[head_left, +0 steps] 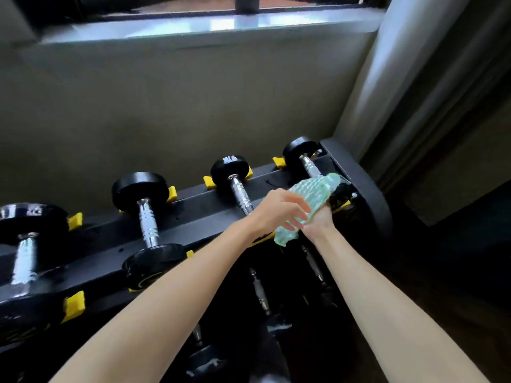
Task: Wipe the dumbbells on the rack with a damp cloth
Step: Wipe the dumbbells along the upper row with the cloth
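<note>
Several black dumbbells with chrome handles lie across the top tier of a black rack (199, 197) with yellow cradles. The rightmost dumbbell (300, 152) has its near head and part of its handle covered by a light green cloth (312, 192). My right hand (322, 221) holds the cloth from below against that dumbbell. My left hand (279, 207) lies over the cloth's near end, fingers spread and slightly bent. Its neighbour dumbbell (231, 168) has its near head hidden behind my left hand.
Two more dumbbells (141, 189) (25, 222) sit further left on the top tier. A lower tier with dark dumbbells (260, 291) shows between my forearms. A beige wall and window sill (215, 26) stand behind; a grey curtain (414, 92) hangs at right.
</note>
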{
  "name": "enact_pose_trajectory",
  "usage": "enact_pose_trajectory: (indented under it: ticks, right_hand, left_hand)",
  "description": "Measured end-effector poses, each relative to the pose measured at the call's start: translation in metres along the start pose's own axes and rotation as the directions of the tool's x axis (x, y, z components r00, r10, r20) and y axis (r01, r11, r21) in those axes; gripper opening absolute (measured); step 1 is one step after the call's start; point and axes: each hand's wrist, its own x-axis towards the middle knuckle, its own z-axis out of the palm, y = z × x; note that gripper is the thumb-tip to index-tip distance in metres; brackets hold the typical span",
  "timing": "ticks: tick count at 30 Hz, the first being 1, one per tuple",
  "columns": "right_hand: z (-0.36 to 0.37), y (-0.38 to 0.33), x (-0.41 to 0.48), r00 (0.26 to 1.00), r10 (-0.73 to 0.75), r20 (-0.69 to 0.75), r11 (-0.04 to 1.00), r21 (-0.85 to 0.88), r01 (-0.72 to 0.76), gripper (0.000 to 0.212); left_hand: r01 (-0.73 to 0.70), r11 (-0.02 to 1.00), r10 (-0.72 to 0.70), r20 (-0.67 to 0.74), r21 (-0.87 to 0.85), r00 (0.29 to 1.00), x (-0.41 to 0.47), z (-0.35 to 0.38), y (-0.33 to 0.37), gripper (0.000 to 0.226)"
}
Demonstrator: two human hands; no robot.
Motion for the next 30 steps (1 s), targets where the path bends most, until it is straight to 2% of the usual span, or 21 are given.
enact_pose_trajectory:
  ticks: [1,3,5,7,9,10,12,13,15,17,19,22,26,30]
  right_hand:
    - [0.002,-0.002,0.017,0.997,0.039,0.059,0.999,-0.025,-0.038,0.051]
    - [0.012,-0.003,0.051,0.977,0.148,0.155,0.973,-0.197,-0.116,0.058]
    - [0.029,0.002,0.083,0.939,0.257,0.227,0.894,-0.425,-0.142,0.055]
    - [0.05,0.006,0.097,0.904,0.357,0.233,0.805,-0.568,-0.171,0.046]
    - [0.079,0.01,0.114,0.866,0.443,0.232,0.717,-0.671,-0.187,0.052]
    - [0.091,0.016,0.125,0.848,0.473,0.24,0.666,-0.727,-0.166,0.061]
    - [0.112,0.024,0.134,0.858,0.46,0.23,0.579,-0.81,-0.093,0.078]
    - [0.119,0.028,0.136,0.876,0.431,0.218,0.545,-0.836,-0.061,0.076]
    - [0.125,0.037,0.134,0.887,0.404,0.226,0.476,-0.879,0.007,0.054]
    - [0.122,0.046,0.133,0.875,0.421,0.239,0.391,-0.918,0.063,0.022]
    - [0.121,0.048,0.132,0.886,0.394,0.244,0.378,-0.922,0.086,0.011]
    - [0.117,0.045,0.13,0.885,0.411,0.217,0.325,-0.942,0.08,0.026]
    - [0.086,0.044,0.116,0.795,0.584,0.167,0.194,-0.979,0.063,0.032]
    - [0.073,0.032,0.1,0.802,0.563,0.198,-0.014,-0.969,0.248,0.041]
  left_hand:
    - [0.016,0.999,-0.02,-0.087,-0.046,0.996,0.009,-0.006,-0.003,0.031]
    - [0.044,0.984,-0.099,-0.321,-0.175,0.942,0.027,-0.024,-0.015,0.029]
    - [0.09,0.975,-0.188,-0.53,-0.204,0.827,0.039,-0.047,-0.03,0.024]
    - [0.154,0.965,-0.257,-0.662,-0.21,0.704,0.044,-0.068,-0.052,0.027]
    - [0.214,0.944,-0.331,-0.724,-0.252,0.606,0.046,-0.083,-0.072,0.029]
    - [0.245,0.93,-0.367,-0.735,-0.274,0.57,0.046,-0.088,-0.081,0.03]
    - [0.294,0.904,-0.425,-0.739,-0.312,0.522,0.046,-0.093,-0.095,0.032]
    - [0.312,0.892,-0.447,-0.739,-0.327,0.504,0.046,-0.094,-0.102,0.033]
    - [0.348,0.869,-0.487,-0.736,-0.353,0.469,0.047,-0.094,-0.112,0.032]
    - [0.373,0.846,-0.524,-0.72,-0.38,0.455,0.046,-0.09,-0.119,0.032]
    - [0.385,0.83,-0.552,-0.696,-0.404,0.459,0.045,-0.086,-0.124,0.031]
    - [0.409,0.811,-0.58,-0.66,-0.418,0.478,0.042,-0.082,-0.124,0.029]
    - [0.443,0.804,-0.59,-0.621,-0.397,0.516,0.04,-0.074,-0.119,0.029]
    - [0.446,0.809,-0.587,-0.58,-0.384,0.566,0.038,-0.065,-0.117,0.041]
